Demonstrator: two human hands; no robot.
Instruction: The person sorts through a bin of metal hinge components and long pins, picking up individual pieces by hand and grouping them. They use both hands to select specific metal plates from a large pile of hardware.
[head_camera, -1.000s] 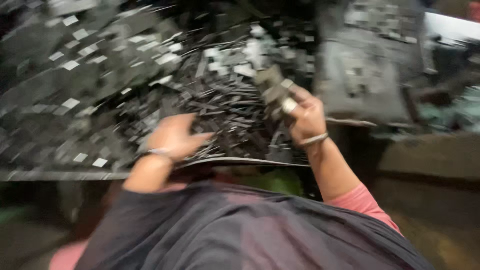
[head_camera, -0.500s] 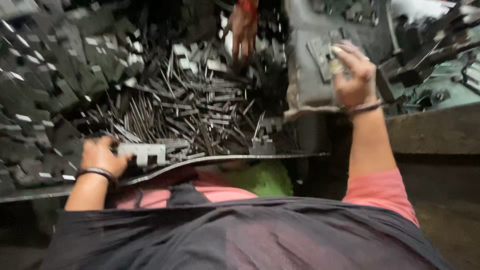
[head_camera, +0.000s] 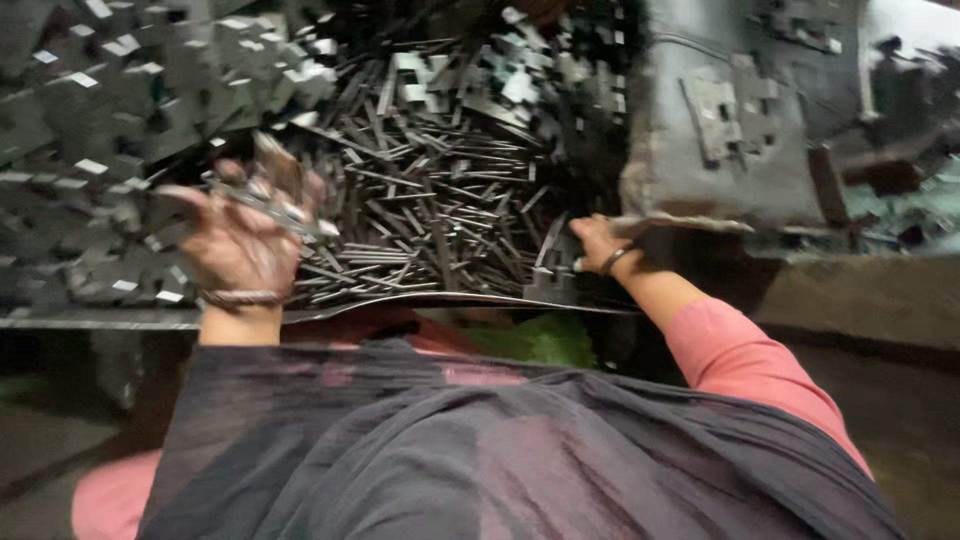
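Head view | left hand grip holds metal pieces | right hand on metal strips

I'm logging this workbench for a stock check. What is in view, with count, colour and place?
metal strips: many, grey, heaped mid-bench
stamped metal pieces: many, grey, stacked left and rear
metal plate: one, grey, right, notched pieces on it
green cloth: one, at bench edge
left hand: one, raised, holding a blurred metal piece, bangle on wrist
right hand: one, at bench edge beside the strips, bangle on wrist, pink sleeve
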